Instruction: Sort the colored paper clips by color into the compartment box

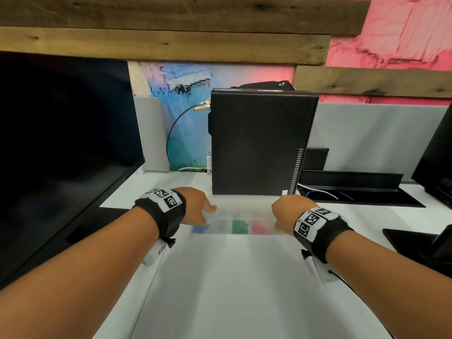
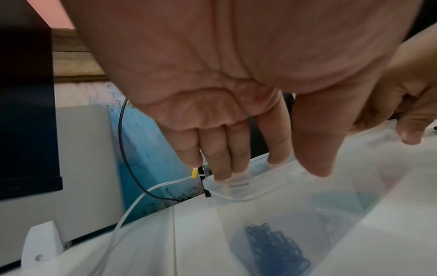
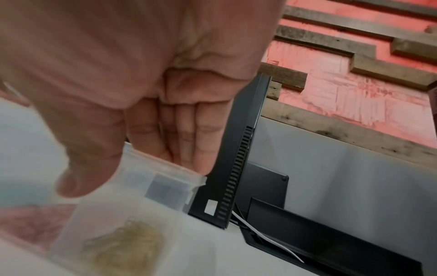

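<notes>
A translucent compartment box [image 1: 221,225] lies on the white desk [image 1: 244,285] just before a black computer tower. Blue clips [image 1: 200,228], green clips [image 1: 240,227] and red clips [image 1: 259,227] show blurred through its plastic. My left hand [image 1: 198,209] pinches the left end of the box's lid [image 2: 260,188], fingers behind and thumb in front, above the blue clips [image 2: 274,248]. My right hand [image 1: 288,214] pinches the lid's right end [image 3: 165,173] the same way, over the yellow clips [image 3: 125,248].
The computer tower [image 1: 261,143] stands right behind the box. A large dark monitor [image 1: 61,143] fills the left side. A black cable tray [image 1: 349,184] with wires lies at the back right, and a monitor stand [image 1: 420,241] sits at the right edge.
</notes>
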Available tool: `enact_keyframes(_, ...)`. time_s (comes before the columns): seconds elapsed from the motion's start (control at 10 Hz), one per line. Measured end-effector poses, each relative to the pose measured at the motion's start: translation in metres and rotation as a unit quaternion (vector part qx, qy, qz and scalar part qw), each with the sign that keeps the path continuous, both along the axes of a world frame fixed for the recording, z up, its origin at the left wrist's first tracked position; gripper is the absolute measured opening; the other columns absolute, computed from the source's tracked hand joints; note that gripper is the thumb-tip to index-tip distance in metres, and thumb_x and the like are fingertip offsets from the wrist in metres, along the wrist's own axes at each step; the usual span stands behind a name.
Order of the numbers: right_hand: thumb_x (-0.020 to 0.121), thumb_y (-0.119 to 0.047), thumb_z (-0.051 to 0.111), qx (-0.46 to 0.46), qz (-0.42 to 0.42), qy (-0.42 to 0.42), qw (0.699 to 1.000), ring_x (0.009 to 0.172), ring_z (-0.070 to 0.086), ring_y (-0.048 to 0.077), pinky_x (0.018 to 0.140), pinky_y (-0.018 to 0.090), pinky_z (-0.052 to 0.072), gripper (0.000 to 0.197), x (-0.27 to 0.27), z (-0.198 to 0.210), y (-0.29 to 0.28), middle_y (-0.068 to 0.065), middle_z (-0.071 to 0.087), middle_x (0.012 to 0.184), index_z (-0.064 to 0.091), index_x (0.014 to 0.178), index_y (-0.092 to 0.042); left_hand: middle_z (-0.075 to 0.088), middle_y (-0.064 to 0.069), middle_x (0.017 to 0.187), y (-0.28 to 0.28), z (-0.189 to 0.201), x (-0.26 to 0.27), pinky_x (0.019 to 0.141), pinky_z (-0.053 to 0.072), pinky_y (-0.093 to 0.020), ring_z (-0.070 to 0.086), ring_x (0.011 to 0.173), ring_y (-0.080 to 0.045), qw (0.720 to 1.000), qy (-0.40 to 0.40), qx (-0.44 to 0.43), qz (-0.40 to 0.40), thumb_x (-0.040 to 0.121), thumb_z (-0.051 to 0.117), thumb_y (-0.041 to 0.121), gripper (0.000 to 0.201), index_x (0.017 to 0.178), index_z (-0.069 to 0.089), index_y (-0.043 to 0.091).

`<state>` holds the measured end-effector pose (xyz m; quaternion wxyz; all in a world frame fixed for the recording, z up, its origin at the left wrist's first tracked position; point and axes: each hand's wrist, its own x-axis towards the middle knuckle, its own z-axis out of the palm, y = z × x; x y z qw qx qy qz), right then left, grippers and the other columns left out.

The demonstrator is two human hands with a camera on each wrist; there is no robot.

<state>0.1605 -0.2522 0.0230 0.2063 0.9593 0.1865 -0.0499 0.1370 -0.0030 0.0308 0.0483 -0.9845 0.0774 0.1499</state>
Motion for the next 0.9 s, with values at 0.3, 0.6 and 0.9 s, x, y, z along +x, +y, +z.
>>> enact_keyframes(0.3, 0.091, -0.010, 0.050, -0.008, 0.006, -0.009, 1.000, 0.095, 0.068, 0.030, 0.079, 0.036, 0.057, 0.024, 0.005, -0.002, 0.003, 0.008, 0.069, 0.103, 0.069, 0.107, -0.009, 0.053, 0.008, 0.141, -0.007, -0.015, -0.008, 0.102, 0.043, -0.032, 0.051, 0.126, -0.018, 0.994, -0.097, -0.034, 0.027, 0.086, 0.063, 0.039, 0.054, 0.138, 0.050, 0.043)
enact_keyframes(0.6, 0.094, -0.025, 0.049, 0.036, 0.009, -0.012, 0.999, 0.104, 0.064, 0.029, 0.083, 0.034, 0.050, 0.026, 0.010, -0.011, -0.009, 0.007, 0.065, 0.114, 0.065, 0.111, -0.015, 0.056, 0.018, 0.138, 0.000, -0.028, -0.005, 0.105, 0.039, -0.025, 0.053, 0.123, -0.010, 0.987, -0.121, -0.096, 0.045, 0.087, 0.058, 0.037, 0.054, 0.139, 0.046, 0.042)
enact_keyframes(0.9, 0.088, -0.068, 0.043, 0.160, -0.087, 0.075, 0.980, 0.113, 0.058, 0.026, 0.092, 0.038, 0.046, 0.079, 0.024, -0.005, -0.007, 0.008, 0.051, 0.129, 0.046, 0.138, -0.008, 0.034, 0.014, 0.150, -0.001, -0.016, 0.022, 0.107, 0.034, -0.027, 0.043, 0.130, -0.010, 0.982, -0.035, -0.163, 0.093, 0.085, 0.061, 0.052, 0.066, 0.145, 0.036, 0.038)
